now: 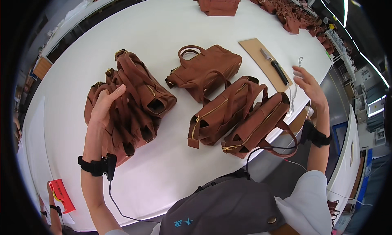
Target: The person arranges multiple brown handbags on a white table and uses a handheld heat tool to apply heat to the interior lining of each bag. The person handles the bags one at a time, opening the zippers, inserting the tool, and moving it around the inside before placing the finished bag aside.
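Note:
On the left of the white table, several brown leather handbags (143, 86) stand packed side by side. My left hand (105, 102) is over them, thumb stretched out and apart; its other fingers are partly hidden, and I see nothing held. My right hand (310, 86) is raised at the table's right edge, fingers spread and holding nothing. Nearest to it is a black-handled tool with a metal blade (279, 71), lying on a tan board (261, 61). Two upright handbags with gold zippers, one on the left (222, 110) and one on the right (259, 126), stand before me. Behind them another handbag (212, 67) leans over.
A further handbag (218, 5) stands at the table's far edge. Many more brown bags (281, 10) are heaped at the far right. A red packet (61, 196) lies at the lower left, beside another person's hand. Cables run from black bands on both my wrists.

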Demonstrator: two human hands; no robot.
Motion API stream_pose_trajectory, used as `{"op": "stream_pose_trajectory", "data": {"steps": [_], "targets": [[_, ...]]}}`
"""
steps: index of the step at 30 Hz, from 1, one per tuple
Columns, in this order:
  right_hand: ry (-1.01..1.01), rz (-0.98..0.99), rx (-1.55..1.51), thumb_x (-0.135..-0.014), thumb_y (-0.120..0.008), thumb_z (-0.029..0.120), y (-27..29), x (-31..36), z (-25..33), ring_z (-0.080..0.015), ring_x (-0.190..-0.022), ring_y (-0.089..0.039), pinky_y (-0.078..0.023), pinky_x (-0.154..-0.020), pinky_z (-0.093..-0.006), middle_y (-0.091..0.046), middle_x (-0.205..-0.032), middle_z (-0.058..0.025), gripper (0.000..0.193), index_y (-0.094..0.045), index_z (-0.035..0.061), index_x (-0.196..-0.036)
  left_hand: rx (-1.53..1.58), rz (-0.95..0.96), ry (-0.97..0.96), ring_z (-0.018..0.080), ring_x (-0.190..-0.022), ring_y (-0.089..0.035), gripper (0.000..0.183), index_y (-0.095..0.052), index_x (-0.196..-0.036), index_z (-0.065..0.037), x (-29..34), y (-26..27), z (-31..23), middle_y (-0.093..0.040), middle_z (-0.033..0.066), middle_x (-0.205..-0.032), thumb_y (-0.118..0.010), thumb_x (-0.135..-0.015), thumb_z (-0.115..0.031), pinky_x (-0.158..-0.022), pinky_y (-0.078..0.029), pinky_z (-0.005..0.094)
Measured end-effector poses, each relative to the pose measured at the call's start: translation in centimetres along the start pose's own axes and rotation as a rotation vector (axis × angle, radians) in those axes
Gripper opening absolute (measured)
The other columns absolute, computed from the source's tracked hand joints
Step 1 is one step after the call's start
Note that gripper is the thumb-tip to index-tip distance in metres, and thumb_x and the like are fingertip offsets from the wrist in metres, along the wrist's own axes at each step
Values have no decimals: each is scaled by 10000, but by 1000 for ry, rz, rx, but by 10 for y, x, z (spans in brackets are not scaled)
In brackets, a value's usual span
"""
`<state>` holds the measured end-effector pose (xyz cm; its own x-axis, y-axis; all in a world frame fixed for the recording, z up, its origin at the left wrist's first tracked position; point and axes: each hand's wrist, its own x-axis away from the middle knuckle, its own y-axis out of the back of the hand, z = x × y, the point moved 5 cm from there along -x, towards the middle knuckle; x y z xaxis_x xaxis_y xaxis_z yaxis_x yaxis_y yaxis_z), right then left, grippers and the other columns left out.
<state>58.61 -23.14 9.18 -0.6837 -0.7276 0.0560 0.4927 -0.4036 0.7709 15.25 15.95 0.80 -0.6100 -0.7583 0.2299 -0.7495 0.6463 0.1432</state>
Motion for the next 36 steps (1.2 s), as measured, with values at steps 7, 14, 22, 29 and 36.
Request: {"op": "stream_pose_trajectory", "data": {"steps": [7, 14, 22, 29, 36], "targets": [[-455, 180, -88, -900, -543, 338, -13, 50, -100, -206, -910, -600, -561, -634, -305, -580, -1096, -103, 476, -471, 118, -1316, -192, -232, -3, 90, -514, -475, 313, -583, -684, -47, -17, -29, -30, -521, -9, -600, -779, -707, -291, -502, -379, 239], [-249, 424, 354, -678, -728, 499, -75, -42, -65, -257, -854, -640, -546, -607, -334, -614, -1138, -127, 720, -551, 122, -1266, -230, -272, -361, 93, -500, -431, 146, -556, -734, -8, -76, -29, -64, -486, 9, -612, -626, -667, -116, -452, -328, 248], [-226, 480, 614, -743, -727, 303, -105, -114, -19, -299, -797, -669, -536, -725, -405, -673, -984, -173, 425, -660, 40, -1069, -846, -497, -513, 301, -921, -560, 469, -474, -1150, 76, -89, 27, -56, -553, 212, -1045, -594, -723, -75, -806, -453, 367], [-104, 475, 357, -836, -603, 310, -89, -144, 55, -245, -741, -671, -575, -607, -339, -583, -1127, -185, 559, -454, 38, -1300, -748, 397, -1224, 366, -1297, -362, 615, -483, -1288, -106, 149, -258, -60, -384, 191, -1388, -705, -714, -116, -1065, -258, 499], [590, 47, -108, -852, -634, 364, 35, -70, 188, -154, -773, -656, -537, -683, -265, -632, -1086, -108, 490, -560, 46, -1218, -955, 444, -1376, 383, -1296, -361, 401, -591, -1107, -111, 189, -398, 37, -326, 204, -1431, -687, -723, -170, -929, -415, 510]]}}
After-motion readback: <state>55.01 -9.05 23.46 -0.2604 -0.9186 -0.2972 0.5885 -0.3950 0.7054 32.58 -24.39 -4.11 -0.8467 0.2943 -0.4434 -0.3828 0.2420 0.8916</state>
